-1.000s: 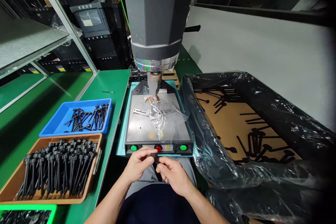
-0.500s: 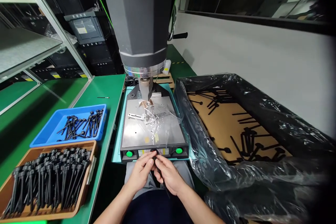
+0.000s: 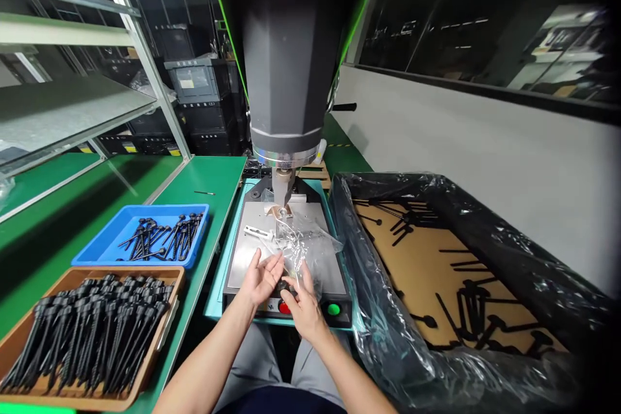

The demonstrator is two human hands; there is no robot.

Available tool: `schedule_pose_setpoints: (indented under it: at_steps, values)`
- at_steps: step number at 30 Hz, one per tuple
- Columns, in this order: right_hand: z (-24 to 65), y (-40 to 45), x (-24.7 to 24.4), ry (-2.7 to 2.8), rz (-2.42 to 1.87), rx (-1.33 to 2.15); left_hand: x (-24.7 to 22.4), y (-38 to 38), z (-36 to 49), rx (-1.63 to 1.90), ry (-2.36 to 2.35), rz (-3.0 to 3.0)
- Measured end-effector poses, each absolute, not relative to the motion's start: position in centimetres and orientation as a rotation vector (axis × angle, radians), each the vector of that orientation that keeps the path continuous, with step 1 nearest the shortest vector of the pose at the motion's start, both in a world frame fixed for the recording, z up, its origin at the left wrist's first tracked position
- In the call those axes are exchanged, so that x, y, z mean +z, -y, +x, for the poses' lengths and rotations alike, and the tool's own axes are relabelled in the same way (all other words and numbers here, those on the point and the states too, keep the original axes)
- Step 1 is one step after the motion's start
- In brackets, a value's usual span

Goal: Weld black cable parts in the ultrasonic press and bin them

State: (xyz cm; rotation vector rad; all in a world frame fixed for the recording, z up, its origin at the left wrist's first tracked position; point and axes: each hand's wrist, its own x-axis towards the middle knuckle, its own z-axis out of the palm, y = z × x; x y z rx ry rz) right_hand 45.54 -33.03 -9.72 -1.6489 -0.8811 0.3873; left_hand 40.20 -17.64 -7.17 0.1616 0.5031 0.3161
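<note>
Over the front edge of the press's metal plate (image 3: 240, 265), my left hand (image 3: 262, 279) is open, palm up with fingers stretched out. To its right, my right hand (image 3: 305, 304) has its thumb and forefinger about the dark head of a black cable tie (image 3: 281, 285); the rest of this tie is mostly hidden. Clear plastic film (image 3: 310, 239) lies crumpled on the plate just beyond my fingers. Above the plate's far part stands the press's metal horn (image 3: 282, 187), with a small fixture (image 3: 279, 211) beneath it.
At the left, a brown tray (image 3: 177, 301) holds many black cable ties, and a blue tray (image 3: 80, 255) behind it holds fewer. A plastic-lined box (image 3: 407, 291) with scattered ties stands at the right. A green button (image 3: 334, 309) and red button (image 3: 284, 307) sit on the press's front.
Both hands have moved forward from my lap to the plate's front edge. My left hand has come off the cable tie and opened. The camera view has tilted up.
</note>
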Motion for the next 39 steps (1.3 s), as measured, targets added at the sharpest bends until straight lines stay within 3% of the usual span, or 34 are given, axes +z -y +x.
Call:
schedule_pose_setpoints:
  at_steps: [11,22,27,39]
  values:
    - [57.2,31.0,-7.8,0.946,-1.890,0.033,-5.2,14.2,42.8,0.624,-0.474,0.133]
    - [69.0,25.0,2.3,0.896,-1.893,-0.317,3.0,7.1,46.9,0.804,-0.396,0.534]
    - [68.4,25.5,2.7,0.736,-1.757,-0.570,4.5,6.2,48.0,0.857,-0.326,0.648]
    - [63.1,26.2,-6.0,0.275,-1.381,0.241,0.9,6.4,46.8,0.745,-0.377,0.544]
